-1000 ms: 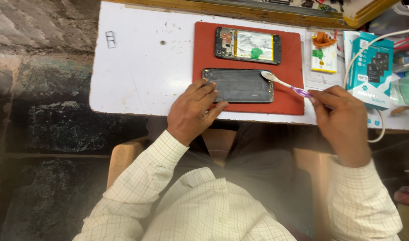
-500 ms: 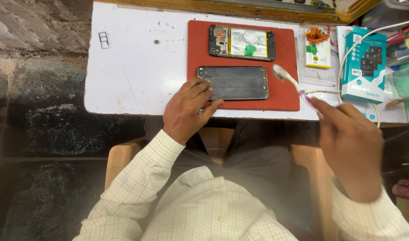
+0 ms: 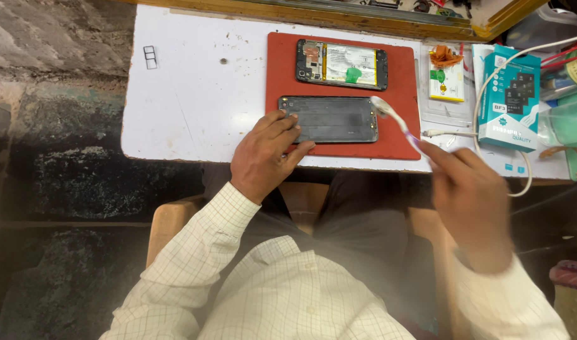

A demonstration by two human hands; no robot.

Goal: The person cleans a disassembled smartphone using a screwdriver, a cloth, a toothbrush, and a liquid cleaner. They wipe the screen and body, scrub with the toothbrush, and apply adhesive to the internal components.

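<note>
- The left hand [image 3: 263, 157] lies flat, fingers spread and gripping nothing, its fingertips pressing on the left end of a dark phone panel [image 3: 329, 119].
- That panel lies flat on a red mat [image 3: 279, 69] at the near side of the white counter [image 3: 194, 94].
- The right hand [image 3: 471, 201], blurred, has its fingers pinched together on the handle of a small white brush [image 3: 392, 116].
- The brush slants up and left, and its head sits at the panel's upper right corner.
- Behind the panel, on the same mat, lies an opened phone [image 3: 342, 65] with its insides showing.
- To the right of the mat sit a small clear packet [image 3: 445, 75], a teal box [image 3: 508, 101] and a white cable [image 3: 490, 94].
</note>
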